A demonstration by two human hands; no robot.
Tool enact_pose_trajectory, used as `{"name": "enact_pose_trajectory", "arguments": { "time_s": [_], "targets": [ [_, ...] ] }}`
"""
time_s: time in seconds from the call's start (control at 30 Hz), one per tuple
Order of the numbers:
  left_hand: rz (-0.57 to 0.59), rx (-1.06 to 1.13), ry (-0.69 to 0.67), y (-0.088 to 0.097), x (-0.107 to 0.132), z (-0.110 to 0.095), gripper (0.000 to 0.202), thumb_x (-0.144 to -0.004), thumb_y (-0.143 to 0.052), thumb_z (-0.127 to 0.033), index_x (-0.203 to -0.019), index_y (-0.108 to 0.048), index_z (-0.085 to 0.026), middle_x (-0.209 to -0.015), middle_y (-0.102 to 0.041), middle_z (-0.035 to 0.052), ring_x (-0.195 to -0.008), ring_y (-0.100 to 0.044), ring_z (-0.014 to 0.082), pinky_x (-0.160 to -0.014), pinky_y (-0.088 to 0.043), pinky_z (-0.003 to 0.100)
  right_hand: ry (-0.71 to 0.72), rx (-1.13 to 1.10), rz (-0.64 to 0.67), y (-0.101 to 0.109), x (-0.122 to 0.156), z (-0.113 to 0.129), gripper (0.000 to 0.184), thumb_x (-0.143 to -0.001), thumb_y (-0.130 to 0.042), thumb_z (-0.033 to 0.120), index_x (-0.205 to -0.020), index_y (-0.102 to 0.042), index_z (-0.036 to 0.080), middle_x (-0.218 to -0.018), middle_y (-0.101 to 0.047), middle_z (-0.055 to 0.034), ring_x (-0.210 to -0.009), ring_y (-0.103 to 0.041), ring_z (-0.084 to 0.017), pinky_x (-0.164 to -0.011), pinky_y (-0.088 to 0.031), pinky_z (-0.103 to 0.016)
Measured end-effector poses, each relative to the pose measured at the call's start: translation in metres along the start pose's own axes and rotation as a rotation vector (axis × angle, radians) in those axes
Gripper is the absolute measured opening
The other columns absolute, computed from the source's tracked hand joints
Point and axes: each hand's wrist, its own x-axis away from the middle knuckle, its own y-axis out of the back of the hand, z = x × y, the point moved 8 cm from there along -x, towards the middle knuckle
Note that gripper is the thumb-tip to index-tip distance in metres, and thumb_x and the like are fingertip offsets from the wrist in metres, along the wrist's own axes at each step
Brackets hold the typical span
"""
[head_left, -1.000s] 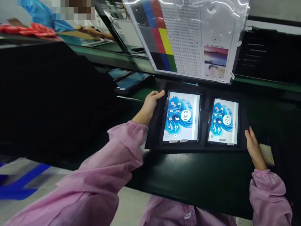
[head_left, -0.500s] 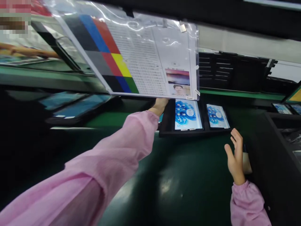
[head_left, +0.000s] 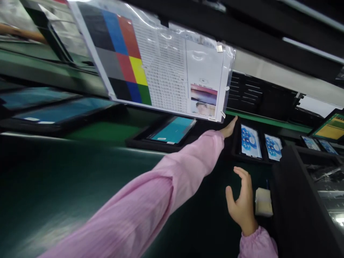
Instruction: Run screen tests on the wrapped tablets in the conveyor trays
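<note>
My left hand (head_left: 230,128) reaches far forward, its fingers stretched out along the left side of a black tray (head_left: 254,160). In that tray lie two lit tablets, the left tablet (head_left: 250,141) and the right tablet (head_left: 273,147), both with blue swirl screens. The fingers seem to touch the tray's edge, though the contact is dark. Nearer to me, my right hand (head_left: 242,202) hovers over the dark green bench with thumb and fingers apart, holding nothing. Just right of it sits a pale yellowish block (head_left: 263,202).
A plastic-covered chart sheet (head_left: 166,68) hangs above the bench. Left of my arm, a teal-screened tablet (head_left: 174,129) lies in another black tray (head_left: 139,143); more tablets (head_left: 67,109) lie further left. A black bin (head_left: 290,186) stands at right. Another person's arm (head_left: 21,33) shows top left.
The tray with two lit tablets has slid right, with my left hand following beside it. My view has turned, showing the teal-screened tablet. My right hand appears further left of the pale block.
</note>
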Motion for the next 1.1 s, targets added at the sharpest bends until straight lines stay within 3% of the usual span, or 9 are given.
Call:
{"name": "enact_pose_trajectory", "arguments": {
  "time_s": [0.07, 0.17, 0.27, 0.4, 0.6, 0.67, 0.73, 0.87, 1.1],
  "targets": [
    [0.043, 0.022, 0.011, -0.027, -0.011, 0.005, 0.122, -0.087, -0.004, -0.098, -0.161, -0.044, -0.01, -0.155, -0.055, 0.0252, -0.144, -0.054, 0.0383, -0.115, -0.048, 0.049, 0.013, 0.03, 0.005, 0.0, -0.001, -0.002, 0.047, -0.1, -0.053, 0.019, -0.146, -0.049, 0.027, -0.14, -0.061, -0.0121, -0.132, -0.06, -0.028, -0.109, -0.056, -0.053],
    [0.105, 0.016, -0.008, -0.057, -0.014, 0.01, 0.119, -0.086, -0.011, -0.099, -0.166, -0.036, -0.015, -0.162, -0.048, 0.0243, -0.15, -0.049, 0.0375, -0.117, -0.045, 0.052, 0.032, 0.087, -0.01, 0.004, -0.003, -0.007, 0.043, -0.1, -0.052, 0.02, -0.143, -0.051, 0.026, -0.137, -0.063, -0.0118, -0.129, -0.063, -0.027, -0.105, -0.059, -0.051],
    [0.119, -0.034, -0.085, -0.061, -0.001, 0.011, 0.101, -0.093, -0.025, -0.091, -0.162, -0.044, -0.02, -0.163, -0.048, 0.0206, -0.151, -0.047, 0.0352, -0.121, -0.041, 0.05, 0.018, 0.124, -0.016, 0.01, -0.005, -0.013, 0.037, -0.101, -0.051, 0.021, -0.137, -0.054, 0.024, -0.134, -0.065, -0.0128, -0.127, -0.064, -0.028, -0.104, -0.059, -0.052],
    [0.048, -0.195, -0.216, -0.022, 0.051, 0.012, 0.074, -0.094, -0.052, -0.074, -0.145, -0.064, -0.022, -0.153, -0.06, 0.0148, -0.141, -0.055, 0.0336, -0.121, -0.04, 0.044, -0.043, 0.13, -0.015, 0.014, -0.004, -0.019, 0.03, -0.104, -0.05, 0.022, -0.133, -0.057, 0.022, -0.132, -0.065, -0.0144, -0.127, -0.063, -0.03, -0.106, -0.056, -0.054],
    [-0.171, -0.564, -0.319, 0.077, 0.204, 0.024, 0.036, -0.098, -0.057, -0.051, -0.109, -0.075, -0.022, -0.129, -0.071, 0.0127, -0.129, -0.059, 0.0317, -0.121, -0.039, 0.049, -0.096, 0.102, 0.019, 0.013, 0.001, -0.021, 0.025, -0.106, -0.051, 0.025, -0.129, -0.062, 0.025, -0.133, -0.065, -0.0112, -0.127, -0.062, -0.03, -0.106, -0.052, -0.053],
    [-0.25, -0.679, -0.294, 0.107, 0.248, 0.03, 0.034, -0.098, -0.058, -0.05, -0.106, -0.074, -0.021, -0.13, -0.07, 0.014, -0.126, -0.06, 0.0326, -0.119, -0.04, 0.051, -0.105, 0.096, 0.034, 0.011, 0.003, -0.022, 0.024, -0.106, -0.053, 0.027, -0.127, -0.063, 0.026, -0.133, -0.066, -0.0104, -0.127, -0.062, -0.03, -0.106, -0.051, -0.054],
    [-0.324, -0.775, -0.254, 0.133, 0.278, 0.038, 0.035, -0.097, -0.061, -0.051, -0.109, -0.073, -0.021, -0.132, -0.068, 0.0152, -0.127, -0.059, 0.034, -0.118, -0.04, 0.053, -0.114, 0.094, 0.051, 0.008, 0.005, -0.024, 0.023, -0.106, -0.054, 0.028, -0.125, -0.065, 0.026, -0.132, -0.066, -0.0103, -0.126, -0.062, -0.03, -0.106, -0.05, -0.054],
    [-0.427, -0.896, -0.188, 0.162, 0.295, 0.055, 0.034, -0.095, -0.066, -0.046, -0.116, -0.074, -0.02, -0.134, -0.067, 0.0168, -0.129, -0.056, 0.0367, -0.118, -0.038, 0.056, -0.118, 0.107, 0.075, 0.003, 0.008, -0.029, 0.022, -0.106, -0.053, 0.03, -0.122, -0.067, 0.024, -0.131, -0.066, -0.0118, -0.125, -0.062, -0.031, -0.105, -0.05, -0.053],
    [-0.536, -0.951, -0.213, 0.159, 0.276, 0.052, 0.015, -0.094, -0.07, -0.028, -0.104, -0.078, -0.021, -0.137, -0.063, 0.016, -0.132, -0.054, 0.037, -0.121, -0.03, 0.06, -0.106, 0.143, 0.067, -0.003, 0.008, -0.043, 0.023, -0.104, -0.052, 0.033, -0.113, -0.07, 0.023, -0.127, -0.068, -0.0122, -0.121, -0.064, -0.03, -0.101, -0.053, -0.052]
  ]
}}
